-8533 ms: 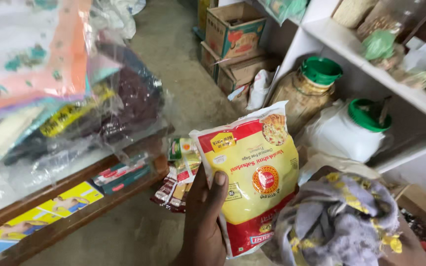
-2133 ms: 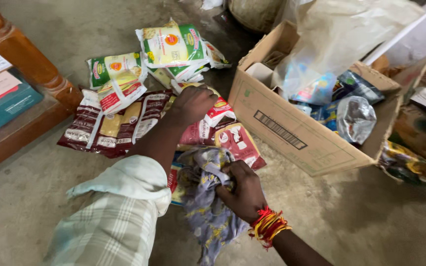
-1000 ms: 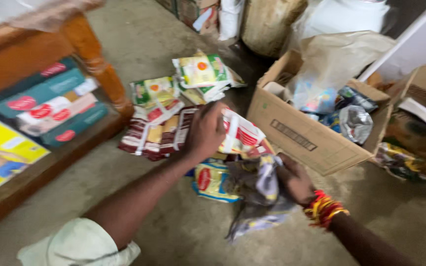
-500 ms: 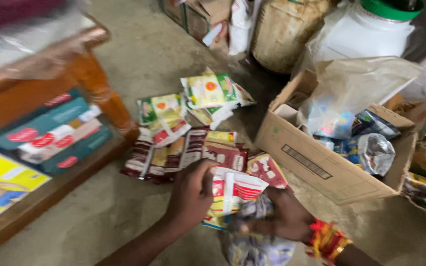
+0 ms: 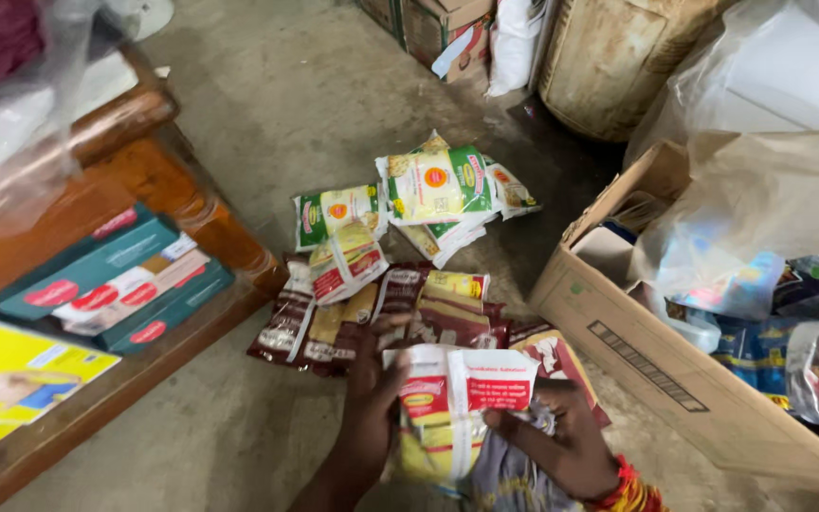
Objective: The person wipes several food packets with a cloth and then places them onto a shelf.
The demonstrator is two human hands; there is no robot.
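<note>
My left hand (image 5: 372, 398) grips the left edge of a white, yellow and red food packet (image 5: 452, 412) low in the view. My right hand (image 5: 561, 441), with a red and orange bangle at the wrist, holds the packet's right side together with a grey patterned cloth (image 5: 514, 479) that hangs below it. Just beyond my hands, several dark brown and maroon packets (image 5: 372, 318) lie on the concrete floor. Farther off sits a heap of green and yellow packets (image 5: 409, 194).
An open cardboard box (image 5: 656, 370) with plastic bags and wrapped goods stands at the right. A wooden shelf (image 5: 172, 275) at the left holds teal boxes (image 5: 106, 280) and a yellow box (image 5: 11, 370). More cartons and a large jar stand at the back.
Both hands have lifted the white and red packet off the floor pile and drawn it closer to me. The cloth stays in my right hand. The camera has tilted nearer the floor.
</note>
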